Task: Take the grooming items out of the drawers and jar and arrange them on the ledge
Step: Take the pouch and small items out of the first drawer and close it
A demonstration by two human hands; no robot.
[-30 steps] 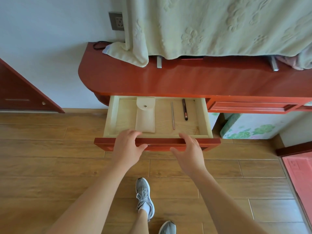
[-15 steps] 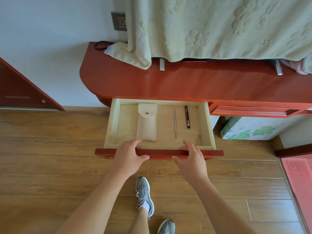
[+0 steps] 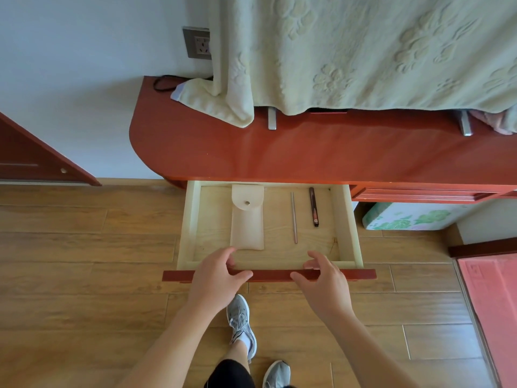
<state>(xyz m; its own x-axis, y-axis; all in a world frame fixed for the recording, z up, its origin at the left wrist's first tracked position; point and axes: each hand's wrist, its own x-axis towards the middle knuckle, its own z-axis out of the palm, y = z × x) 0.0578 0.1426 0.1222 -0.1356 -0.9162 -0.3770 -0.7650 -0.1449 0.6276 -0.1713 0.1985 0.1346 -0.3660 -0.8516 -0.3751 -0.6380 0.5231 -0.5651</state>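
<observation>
A pale wooden drawer (image 3: 345, 228) stands pulled out from under the red ledge (image 3: 307, 152). Inside lie a cream pouch with a snap button (image 3: 247, 222), a thin metal stick (image 3: 294, 217) and a dark pencil-like item (image 3: 314, 207). My left hand (image 3: 216, 281) grips the drawer's red front panel (image 3: 271, 275), fingers curled over its top just below the pouch and thumb on the front. To the right, my right hand (image 3: 324, 281) holds the same panel, fingers arched over its top edge.
A pale green blanket (image 3: 363, 51) hangs over the back of the ledge, with a black cable (image 3: 163, 81) at its left end. A second drawer (image 3: 419, 193) is closed to the right. Below are a floral box (image 3: 405, 217), a red mat (image 3: 495, 303) and my shoes on the wooden floor.
Both hands have drawn the drawer further out toward me, showing more of its floor. The items inside have kept their places.
</observation>
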